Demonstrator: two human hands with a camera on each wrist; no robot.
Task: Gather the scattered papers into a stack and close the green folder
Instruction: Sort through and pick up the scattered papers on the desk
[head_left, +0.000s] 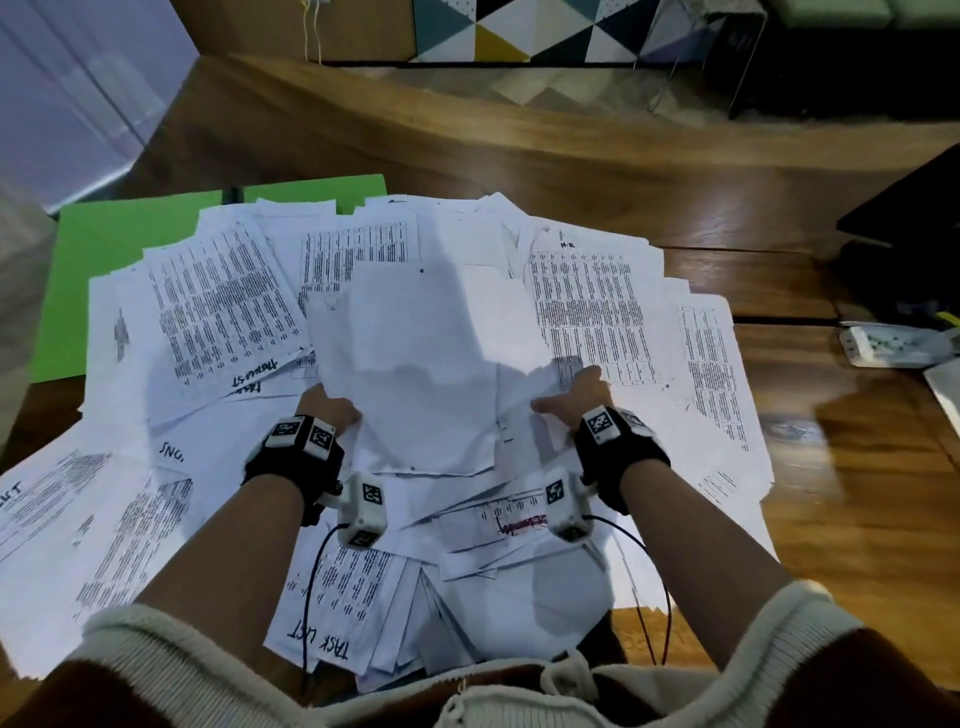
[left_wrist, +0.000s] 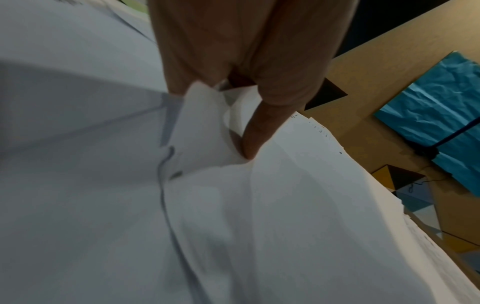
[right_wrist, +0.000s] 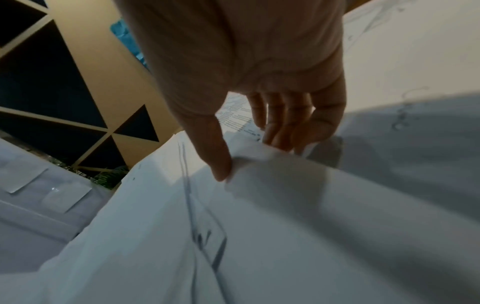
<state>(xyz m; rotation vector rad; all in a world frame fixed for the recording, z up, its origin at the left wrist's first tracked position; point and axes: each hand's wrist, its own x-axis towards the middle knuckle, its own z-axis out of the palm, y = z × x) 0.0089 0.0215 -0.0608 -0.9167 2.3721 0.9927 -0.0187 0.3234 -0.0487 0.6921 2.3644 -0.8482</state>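
Note:
Many white printed papers (head_left: 218, 312) lie fanned over the wooden table (head_left: 571, 171). A bundle of sheets (head_left: 426, 364) is raised in the middle. My left hand (head_left: 332, 410) grips its left edge; in the left wrist view the thumb (left_wrist: 254, 142) and fingers pinch the sheets (left_wrist: 207, 131). My right hand (head_left: 576, 395) holds the right edge, thumb (right_wrist: 218, 162) on top and fingers (right_wrist: 283, 127) underneath. The open green folder (head_left: 93, 275) lies at the far left, mostly covered by papers.
A white power strip (head_left: 893, 345) lies at the right of the table, with a dark object (head_left: 904, 208) behind it. More papers hang over the near edge by my lap (head_left: 363, 603). A patterned cabinet (head_left: 519, 31) stands beyond the table.

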